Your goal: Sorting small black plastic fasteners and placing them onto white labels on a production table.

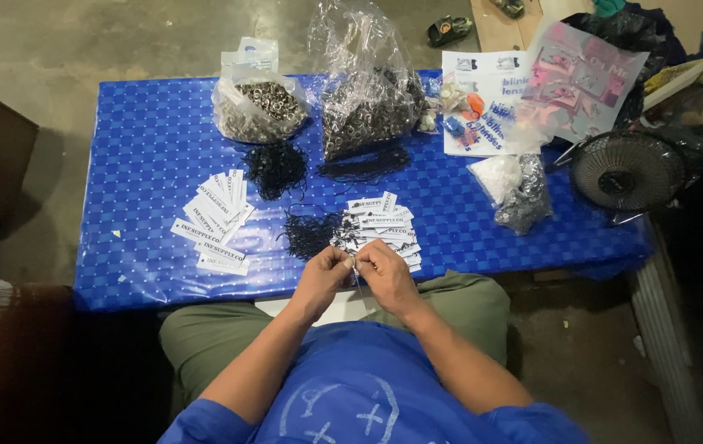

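Hands, left (324,275) and right (382,271), fingertips together over tag stack (380,230).

Left hand (324,275) and right hand (384,271) pinching a small tag (354,265) together, blue table (146,156), fanned white tags (216,222), bags of metal eyelets (259,107)

A small home workshop for piecework, by the look of it: a low table in blue plastic sheeting (146,164) on bare concrete floor (80,41), bags of metal eyelets (257,107) at twelve o'clock, stacked white tags (216,218) at ten, a little fan (626,171) at two.
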